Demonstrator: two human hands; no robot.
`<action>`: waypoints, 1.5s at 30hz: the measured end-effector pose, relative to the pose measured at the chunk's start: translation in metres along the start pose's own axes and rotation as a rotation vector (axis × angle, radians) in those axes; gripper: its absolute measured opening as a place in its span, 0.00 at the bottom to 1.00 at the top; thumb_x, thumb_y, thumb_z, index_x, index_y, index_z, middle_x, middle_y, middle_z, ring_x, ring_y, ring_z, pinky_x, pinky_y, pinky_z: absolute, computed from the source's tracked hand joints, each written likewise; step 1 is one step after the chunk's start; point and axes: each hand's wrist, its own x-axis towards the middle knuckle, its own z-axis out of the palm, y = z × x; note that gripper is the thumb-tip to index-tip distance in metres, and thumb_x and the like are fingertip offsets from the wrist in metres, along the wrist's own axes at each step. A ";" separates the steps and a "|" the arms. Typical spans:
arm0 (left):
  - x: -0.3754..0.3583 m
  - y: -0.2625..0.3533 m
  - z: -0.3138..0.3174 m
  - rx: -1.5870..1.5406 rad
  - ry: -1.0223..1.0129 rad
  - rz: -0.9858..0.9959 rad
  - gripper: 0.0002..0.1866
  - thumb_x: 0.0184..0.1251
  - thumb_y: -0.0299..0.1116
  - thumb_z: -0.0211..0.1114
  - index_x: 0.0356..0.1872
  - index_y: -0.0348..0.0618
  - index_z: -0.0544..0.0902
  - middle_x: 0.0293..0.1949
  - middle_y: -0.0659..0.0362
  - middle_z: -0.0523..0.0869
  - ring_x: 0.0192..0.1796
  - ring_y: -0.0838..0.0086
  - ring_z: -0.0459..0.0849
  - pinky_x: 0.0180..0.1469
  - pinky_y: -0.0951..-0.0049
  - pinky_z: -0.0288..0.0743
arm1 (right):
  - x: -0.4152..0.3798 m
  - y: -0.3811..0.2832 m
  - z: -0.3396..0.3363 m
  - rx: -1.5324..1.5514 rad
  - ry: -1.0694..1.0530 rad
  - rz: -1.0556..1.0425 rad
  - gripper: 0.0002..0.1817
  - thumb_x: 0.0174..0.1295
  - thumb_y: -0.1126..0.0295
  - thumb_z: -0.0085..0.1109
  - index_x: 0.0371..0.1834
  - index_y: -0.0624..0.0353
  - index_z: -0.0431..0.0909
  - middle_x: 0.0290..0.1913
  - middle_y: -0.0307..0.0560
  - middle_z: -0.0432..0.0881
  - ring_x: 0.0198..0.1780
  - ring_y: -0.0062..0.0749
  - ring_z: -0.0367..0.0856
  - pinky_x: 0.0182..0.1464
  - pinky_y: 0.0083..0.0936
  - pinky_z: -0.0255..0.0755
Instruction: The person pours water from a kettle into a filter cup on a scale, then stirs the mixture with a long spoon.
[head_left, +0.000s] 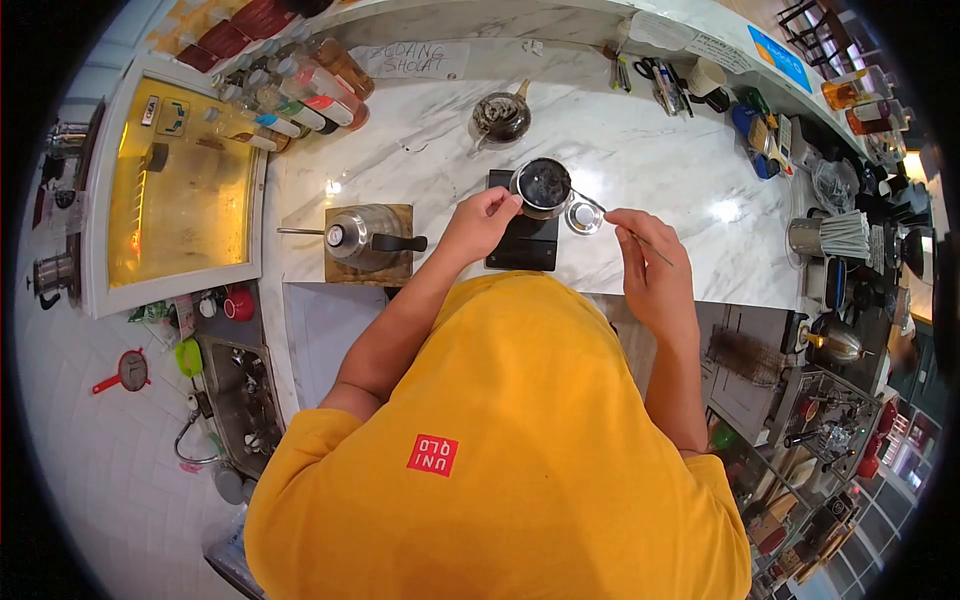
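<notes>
A silver-rimmed cup [541, 186] with dark contents stands over the far end of a black scale [522, 254]. My left hand [482, 228] is closed at the cup's near left edge, thumb and fingers pinching its rim. Between the fingers of my right hand [655, 265] is a thin metal stick [592, 201], slanting up and left toward the cup's right side. Whether its tip reaches inside is too small to tell. Just right of the cup lies a small round silver lid-like piece [584, 217].
To the left, a steel gooseneck kettle [364, 237] stands on a wooden board [402, 268]. A glass pot [501, 117] sits beyond the cup. Several bottles [320, 93] line the back left, beside a yellow-lit glass cabinet [180, 185]. Scissors and pens [660, 85] lie back right on the marble counter [690, 190].
</notes>
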 end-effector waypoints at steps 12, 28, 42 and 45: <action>0.000 -0.001 0.001 -0.038 -0.004 0.022 0.17 0.75 0.43 0.60 0.38 0.37 0.84 0.29 0.60 0.85 0.32 0.80 0.78 0.38 0.75 0.72 | 0.003 -0.001 0.001 -0.004 -0.012 -0.008 0.10 0.64 0.80 0.59 0.47 0.58 0.80 0.42 0.46 0.85 0.40 0.43 0.80 0.44 0.32 0.68; 0.001 -0.001 -0.001 -0.007 -0.023 -0.028 0.17 0.75 0.43 0.60 0.38 0.36 0.84 0.30 0.61 0.85 0.33 0.82 0.77 0.39 0.76 0.72 | -0.001 -0.003 0.006 0.018 0.013 -0.049 0.09 0.64 0.80 0.59 0.46 0.58 0.81 0.41 0.47 0.85 0.39 0.43 0.80 0.43 0.32 0.70; 0.002 -0.001 -0.003 0.031 -0.046 -0.013 0.19 0.75 0.45 0.59 0.39 0.36 0.84 0.31 0.60 0.86 0.34 0.80 0.79 0.40 0.76 0.73 | -0.005 -0.001 0.011 0.044 0.008 -0.050 0.10 0.65 0.80 0.58 0.47 0.58 0.82 0.41 0.47 0.85 0.40 0.42 0.80 0.44 0.30 0.70; 0.000 0.004 -0.004 0.052 -0.050 -0.006 0.19 0.75 0.45 0.59 0.38 0.37 0.84 0.30 0.60 0.86 0.33 0.80 0.78 0.40 0.75 0.72 | -0.003 -0.001 0.010 0.033 -0.030 0.039 0.10 0.68 0.80 0.56 0.49 0.59 0.82 0.44 0.47 0.86 0.42 0.40 0.80 0.45 0.28 0.73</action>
